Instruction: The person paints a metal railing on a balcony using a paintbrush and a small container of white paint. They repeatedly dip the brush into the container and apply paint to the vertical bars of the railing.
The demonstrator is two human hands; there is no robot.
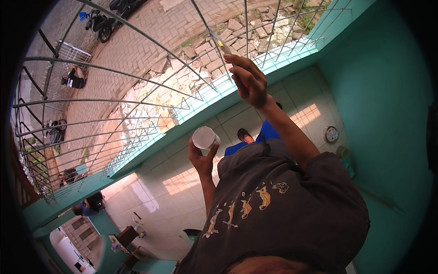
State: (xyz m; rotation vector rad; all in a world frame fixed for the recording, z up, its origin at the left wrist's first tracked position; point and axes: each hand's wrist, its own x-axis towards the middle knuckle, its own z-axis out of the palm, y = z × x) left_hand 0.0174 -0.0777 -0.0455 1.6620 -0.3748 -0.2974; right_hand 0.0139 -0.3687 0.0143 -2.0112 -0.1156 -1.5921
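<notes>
My right hand (248, 81) is raised toward the window bars, its fingers closed round a paintbrush (221, 44). The brush points up and away, and its bristles lie at one of the thin grey metal bars (200, 16); whether they touch it I cannot tell. Lower and to the left, my left hand (200, 159) grips a white cup (205, 138) from below and the sides. The cup's open top faces up, and its inside looks whitish. Below the bars runs a ledge of pale turquoise tiles (228, 92), nearer to me than the stones outside.
A turquoise wall (383, 105) rises on my right. On the tiled floor (182, 178) stand a round tin (331, 134) and a small wooden table (127, 236). Outside are broken paving stones (159, 86), a parked motorbike (101, 23) and a person in black (75, 78).
</notes>
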